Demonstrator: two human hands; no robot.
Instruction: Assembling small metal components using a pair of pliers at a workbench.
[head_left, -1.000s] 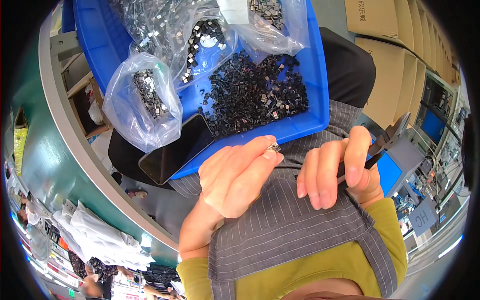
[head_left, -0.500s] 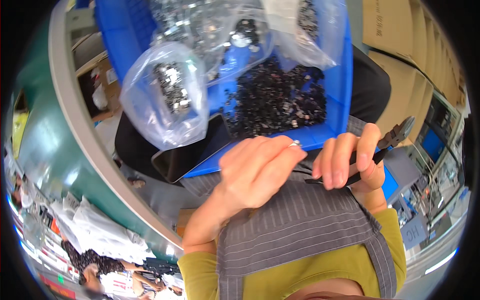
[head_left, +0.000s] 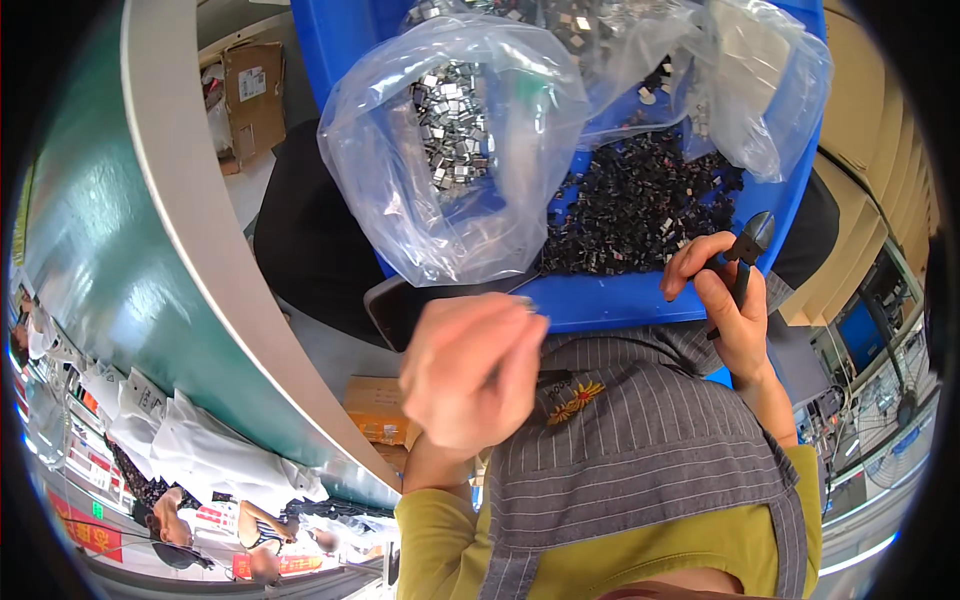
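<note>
My left hand, slightly blurred, is closed in a pinch in front of the blue bin. A tiny shiny metal piece shows at its fingertips. In my right hand are side cutters with dark handles, jaws pointing up and away. Close ahead of both hands, a heap of small black pieces lies in the bin. To its left, a clear plastic bag contains small silver metal parts. Another clear bag rests at the bin's right side.
A dark phone lies beside the bin's near-left corner, partly behind my left hand. The green table with a pale edge curves along the left. Cardboard boxes stand at the right, and another box sits low at left. People are far lower left.
My hands have moved apart: the left has gone left and toward me, and the right has tilted the cutters more upright. The view has shifted, so the bin appears further right.
</note>
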